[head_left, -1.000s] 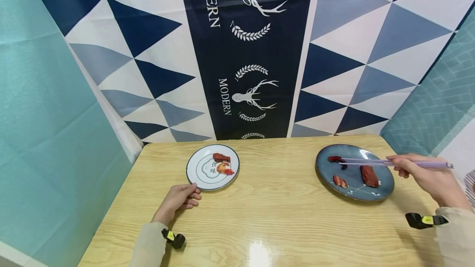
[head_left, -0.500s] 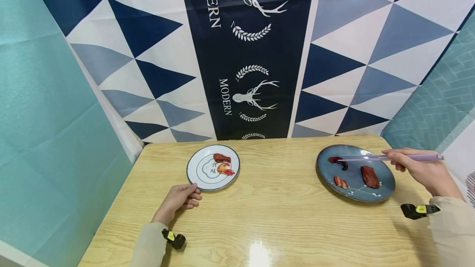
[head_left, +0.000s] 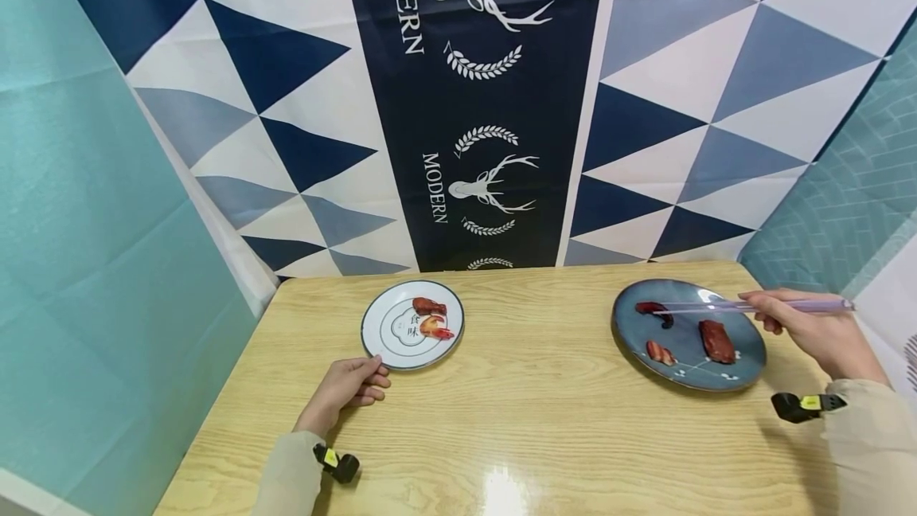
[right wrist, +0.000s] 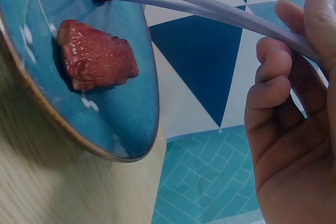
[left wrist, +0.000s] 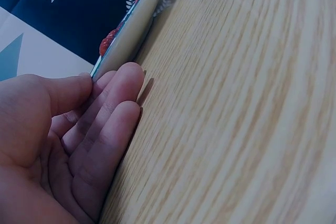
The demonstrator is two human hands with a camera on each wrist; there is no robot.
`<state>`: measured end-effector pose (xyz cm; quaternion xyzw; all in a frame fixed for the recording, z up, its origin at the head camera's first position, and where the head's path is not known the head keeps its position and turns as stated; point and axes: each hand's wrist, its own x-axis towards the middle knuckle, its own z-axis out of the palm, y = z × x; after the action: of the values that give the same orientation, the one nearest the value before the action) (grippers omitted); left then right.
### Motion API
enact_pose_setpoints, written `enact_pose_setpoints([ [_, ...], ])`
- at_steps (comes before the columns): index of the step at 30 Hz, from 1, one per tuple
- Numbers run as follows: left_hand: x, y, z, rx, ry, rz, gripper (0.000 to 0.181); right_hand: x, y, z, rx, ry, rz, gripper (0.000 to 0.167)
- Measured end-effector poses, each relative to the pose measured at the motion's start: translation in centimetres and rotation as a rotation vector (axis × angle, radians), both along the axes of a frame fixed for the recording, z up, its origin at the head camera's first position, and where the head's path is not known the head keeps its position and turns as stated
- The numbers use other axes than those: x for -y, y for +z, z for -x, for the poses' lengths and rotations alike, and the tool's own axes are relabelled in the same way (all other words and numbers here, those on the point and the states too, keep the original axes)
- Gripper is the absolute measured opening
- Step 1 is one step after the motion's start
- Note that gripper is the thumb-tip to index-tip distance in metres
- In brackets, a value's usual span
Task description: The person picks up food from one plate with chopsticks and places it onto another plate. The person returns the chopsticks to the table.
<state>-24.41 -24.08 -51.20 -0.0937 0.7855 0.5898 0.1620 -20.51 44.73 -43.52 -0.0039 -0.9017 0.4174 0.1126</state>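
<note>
In the head view my left hand [head_left: 347,390] pinches the near rim of a small white plate [head_left: 387,345] between thumb and fingers. On that plate lie a chicken drumstick [head_left: 429,306] and a shrimp [head_left: 435,328]. My right hand [head_left: 817,330] holds a pair of lavender chopsticks [head_left: 802,306] over a blue plate [head_left: 688,369]. Their tips reach a dark red, curved food piece [head_left: 657,311]; the right wrist view shows the chopsticks [right wrist: 210,10] on either side of it. Whether they grip it I cannot tell. A browned slab of meat [right wrist: 94,56] lies nearer my right hand.
A small striped red piece [head_left: 660,353] lies on the blue plate's near left part. Both plates rest on a wooden table [head_left: 530,412] against a patterned cloth backdrop [head_left: 494,102]. A teal panel [head_left: 107,261] borders the left side.
My right hand has moved a little left and up with the chopsticks, whose tips stay at the dark red piece. My left hand keeps its place at the white plate.
</note>
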Motion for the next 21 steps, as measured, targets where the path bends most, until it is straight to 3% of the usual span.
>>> enact_pose_setpoints([
  [9, 0.1, -0.1, 0.1, 0.008, 0.006, -0.008, 0.040, 0.0, -0.3, 0.0, 0.028, -0.012, -0.056, 0.030],
  [14, 0.1, 0.0, 0.1, 0.003, 0.014, -0.009, 0.039, 0.3, 0.2, 0.1, 0.092, -0.046, -0.142, 0.045],
  [21, 0.0, 0.0, 0.1, 0.007, 0.010, -0.020, 0.039, 0.7, 1.1, 0.3, 0.139, -0.059, -0.184, 0.056],
])
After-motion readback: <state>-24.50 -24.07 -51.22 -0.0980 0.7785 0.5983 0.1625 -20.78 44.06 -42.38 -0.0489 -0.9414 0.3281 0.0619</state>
